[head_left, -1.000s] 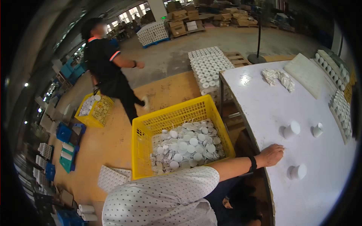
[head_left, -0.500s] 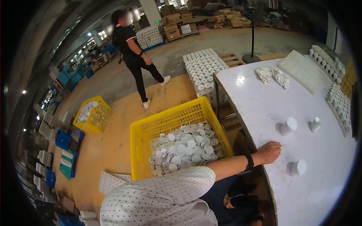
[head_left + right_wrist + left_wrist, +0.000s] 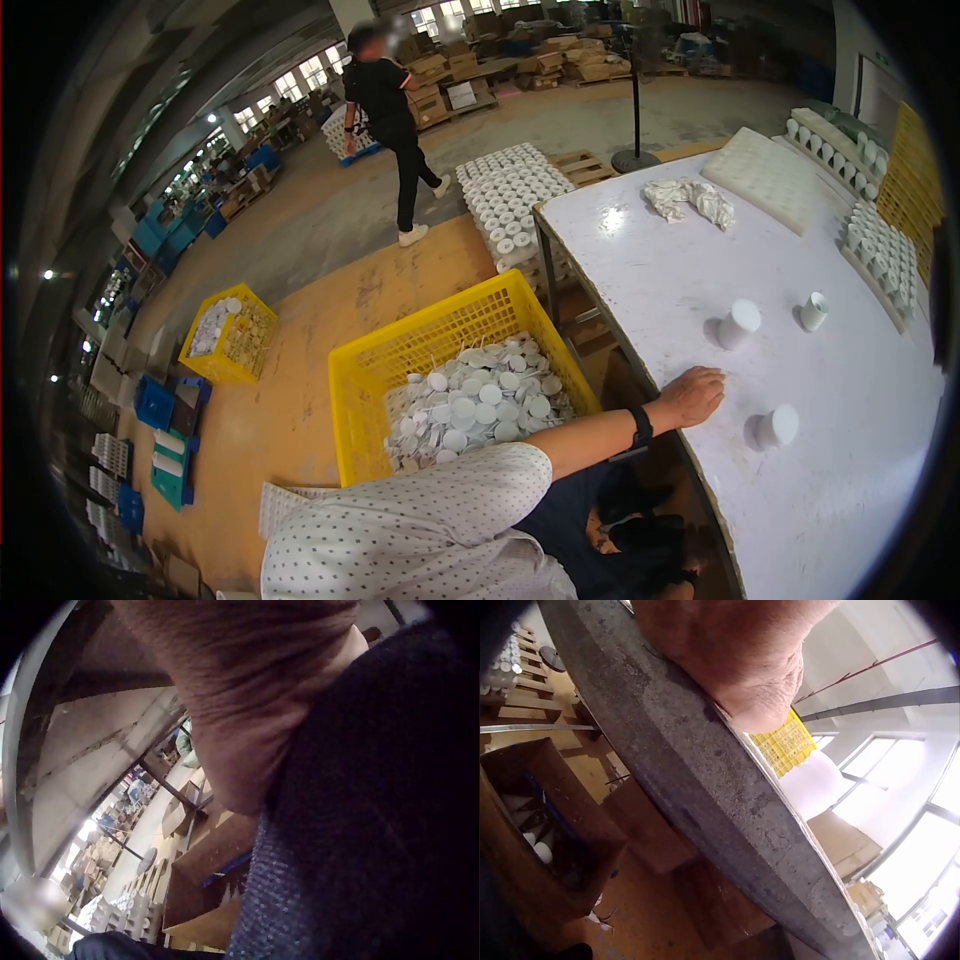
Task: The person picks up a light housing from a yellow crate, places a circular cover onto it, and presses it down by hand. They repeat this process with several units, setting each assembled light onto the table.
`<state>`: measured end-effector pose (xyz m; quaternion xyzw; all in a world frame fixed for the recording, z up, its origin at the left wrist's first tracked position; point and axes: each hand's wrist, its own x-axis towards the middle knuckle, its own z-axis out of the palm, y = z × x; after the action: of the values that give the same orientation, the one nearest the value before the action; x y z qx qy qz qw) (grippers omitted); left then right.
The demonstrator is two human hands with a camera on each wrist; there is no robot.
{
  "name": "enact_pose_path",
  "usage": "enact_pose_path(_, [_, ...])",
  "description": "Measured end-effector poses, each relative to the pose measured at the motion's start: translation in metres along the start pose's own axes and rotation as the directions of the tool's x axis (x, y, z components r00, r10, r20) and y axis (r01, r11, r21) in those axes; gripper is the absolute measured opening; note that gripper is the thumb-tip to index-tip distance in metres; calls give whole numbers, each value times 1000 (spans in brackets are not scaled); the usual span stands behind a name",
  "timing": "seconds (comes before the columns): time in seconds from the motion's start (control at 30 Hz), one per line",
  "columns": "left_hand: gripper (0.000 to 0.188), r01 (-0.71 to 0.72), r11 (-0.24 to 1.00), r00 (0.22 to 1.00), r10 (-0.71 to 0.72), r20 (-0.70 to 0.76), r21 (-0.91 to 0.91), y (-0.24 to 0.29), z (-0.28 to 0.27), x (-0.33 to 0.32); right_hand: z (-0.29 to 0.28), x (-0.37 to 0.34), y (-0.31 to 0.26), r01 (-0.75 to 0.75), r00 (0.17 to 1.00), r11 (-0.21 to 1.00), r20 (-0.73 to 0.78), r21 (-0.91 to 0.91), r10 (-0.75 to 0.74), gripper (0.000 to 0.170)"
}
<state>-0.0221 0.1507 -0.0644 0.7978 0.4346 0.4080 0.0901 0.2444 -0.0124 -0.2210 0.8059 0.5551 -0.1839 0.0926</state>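
My left hand rests on the near edge of the white table, fingers loosely bent, with nothing seen in it. Close by stand two white cylinders, and a smaller white tube lies a little farther off. In the left wrist view the heel of the left hand sits over the table's grey edge. My right hand shows only in the right wrist view, against dark cloth below the tabletop; its fingers are hidden.
A yellow crate full of white discs with thin stems stands left of the table. Crumpled white material, a pale slab and a tray of white pieces lie toward the table's back. A person is beyond, near stacked cartons.
The person in black has walked farther off toward the cartons. The head view has shifted, so the table and crate sit farther left. My left hand stays at the table edge.
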Motion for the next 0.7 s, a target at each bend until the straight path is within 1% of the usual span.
enact_pose_path(0.1, [14,-25,1000,1000,25,7,17,-1,-1,0,4,3,1,4,1000,999,-6,34,-4,54])
enact_pose_path(0.17, [15,-41,999,999,41,14,20,-2,-1,0,-29,-16,-19,-65,992,998,109,9,64,55])
enact_pose_path(0.3, [16,-32,999,999,32,0,6,0,-1,0,-25,-16,-18,-78,991,997,107,-11,79,54])
enact_pose_path(0.37, [16,-30,1000,1000,30,-4,-2,0,0,0,-31,-28,-22,-24,999,996,36,-81,27,55])
enact_pose_path(0.4, [16,-15,1000,1000,15,1,-4,-1,0,0,-16,-17,-10,-30,999,996,35,-79,33,55])
enact_pose_path(0.47, [17,-7,1000,1000,7,7,-10,-1,1,0,22,14,16,20,999,999,46,-34,-18,57])
enact_pose_path(0.6, [18,8,1000,1000,-8,9,-5,1,-1,1,39,23,20,-35,998,999,59,-32,37,58])
enact_pose_path(0.67, [18,11,1000,1000,-11,12,-7,1,0,1,34,27,20,-8,980,999,200,-53,18,56])
enact_pose_path(0.7, [18,6,1000,1000,-6,9,-6,0,0,1,34,27,17,-13,980,999,199,-49,22,56])
